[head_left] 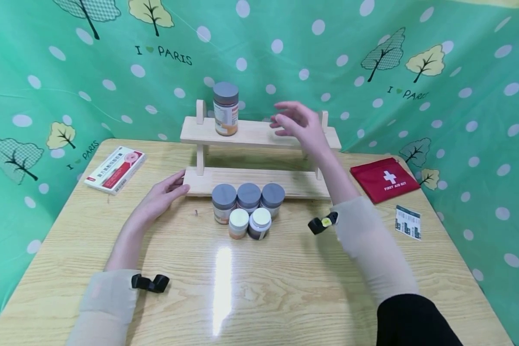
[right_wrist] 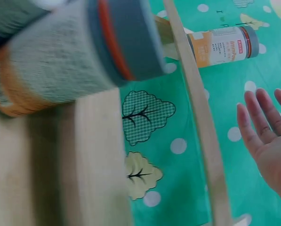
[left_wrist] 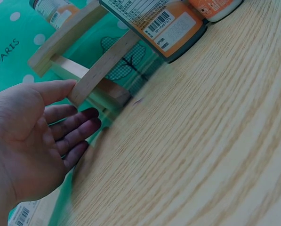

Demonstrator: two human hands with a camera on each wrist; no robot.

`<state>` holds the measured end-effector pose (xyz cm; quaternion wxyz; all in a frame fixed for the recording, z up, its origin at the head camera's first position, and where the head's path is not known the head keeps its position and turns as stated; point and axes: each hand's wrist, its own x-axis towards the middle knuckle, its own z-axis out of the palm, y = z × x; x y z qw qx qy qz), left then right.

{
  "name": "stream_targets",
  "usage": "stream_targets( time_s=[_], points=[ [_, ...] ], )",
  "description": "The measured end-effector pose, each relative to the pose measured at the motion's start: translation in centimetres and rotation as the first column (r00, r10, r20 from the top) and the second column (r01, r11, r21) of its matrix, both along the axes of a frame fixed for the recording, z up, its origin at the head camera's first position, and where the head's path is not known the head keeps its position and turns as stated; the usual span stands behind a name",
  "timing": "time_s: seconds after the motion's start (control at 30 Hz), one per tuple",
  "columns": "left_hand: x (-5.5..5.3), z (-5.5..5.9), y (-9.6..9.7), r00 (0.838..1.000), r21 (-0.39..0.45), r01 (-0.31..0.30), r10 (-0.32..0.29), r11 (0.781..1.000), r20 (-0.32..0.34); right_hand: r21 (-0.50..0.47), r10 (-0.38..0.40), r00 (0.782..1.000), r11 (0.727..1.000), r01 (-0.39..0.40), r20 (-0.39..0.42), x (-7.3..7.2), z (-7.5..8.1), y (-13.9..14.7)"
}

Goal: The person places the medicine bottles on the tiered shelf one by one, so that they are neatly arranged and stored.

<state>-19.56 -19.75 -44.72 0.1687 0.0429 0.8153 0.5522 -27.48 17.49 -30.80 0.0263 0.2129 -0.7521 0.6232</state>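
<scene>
A two-tier wooden shelf [head_left: 264, 181] stands at the back of the table. One grey-lidded bottle [head_left: 226, 113] is upright at the left of its upper board. My left hand [head_left: 164, 192] is at the lower board's left end; in the left wrist view its thumb touches the wooden end and the other fingers are loosely extended. Above the right part of the upper board hovers my right hand [head_left: 300, 126], fingers spread and holding nothing. In front of the lower board stand several bottles close together: grey-lidded ones [head_left: 224, 211] behind, and two white-capped ones [head_left: 238, 225] nearer me.
A white and red medicine box [head_left: 114, 169] lies on the table's left side. To the right are a red first aid pouch [head_left: 382, 180] and a small printed packet [head_left: 408, 222]. Green dotted cloth [head_left: 277, 62] hangs behind the table [head_left: 285, 288].
</scene>
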Motion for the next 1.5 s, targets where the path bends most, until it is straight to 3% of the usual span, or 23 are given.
stream_targets(
  time_s=[0.43,0.93,1.27,1.5],
  points=[
    [0.0,0.1,0.1,1.000,-0.014,0.002,-0.002,1.000,-0.011,-0.026,-0.008,1.000,1.000,0.008,0.012,5.0,-4.8,2.7],
    [0.0,-0.1,-0.2,1.000,0.015,-0.013,0.013,1.000,0.012,-0.001,0.047,0.997,0.999,-0.047,0.061,7.6,-8.8,4.5],
    [-0.1,0.0,-0.1,1.000,-0.006,-0.014,0.014,1.000,0.015,0.006,0.088,0.994,0.996,-0.089,0.068,8.0,-9.1,4.7],
    [0.0,0.1,0.1,1.000,-0.013,-0.010,0.011,1.000,0.010,0.105,0.148,0.984,0.982,-0.158,0.097,8.2,-8.9,5.0]
  ],
)
